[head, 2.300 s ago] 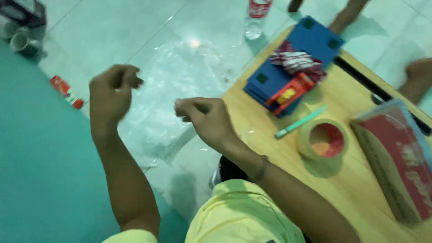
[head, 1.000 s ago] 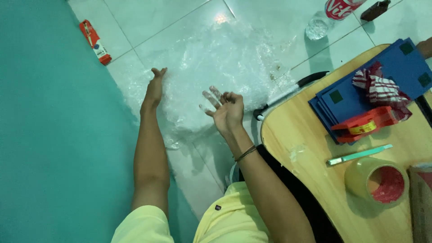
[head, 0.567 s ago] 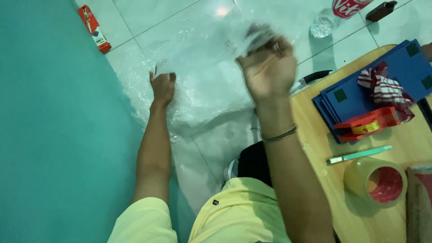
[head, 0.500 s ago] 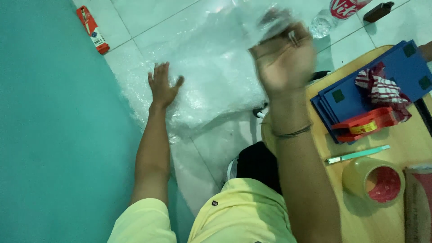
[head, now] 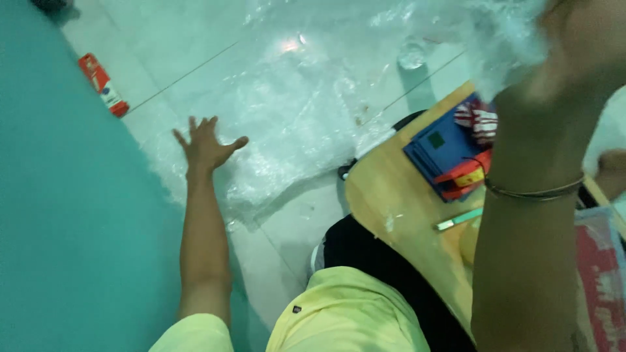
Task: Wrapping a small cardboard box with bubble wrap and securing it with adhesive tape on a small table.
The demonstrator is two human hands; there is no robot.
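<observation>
Left hand (head: pixel 207 145): fingers spread, palm flat on clear plastic sheet (head: pixel 306 98).
Right hand (head: pixel 583 49): raised close, blurred; grip cannot be told, sheet edge at it.

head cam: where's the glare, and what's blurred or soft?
Head view: a bright glare spot sits on the clear plastic sheet over the tiled floor; the raised right hand is close to the lens, motion-blurred and cropped by the frame; the left hand, spread flat on the sheet, stays fairly sharp; a teal cast tints everything.
</observation>
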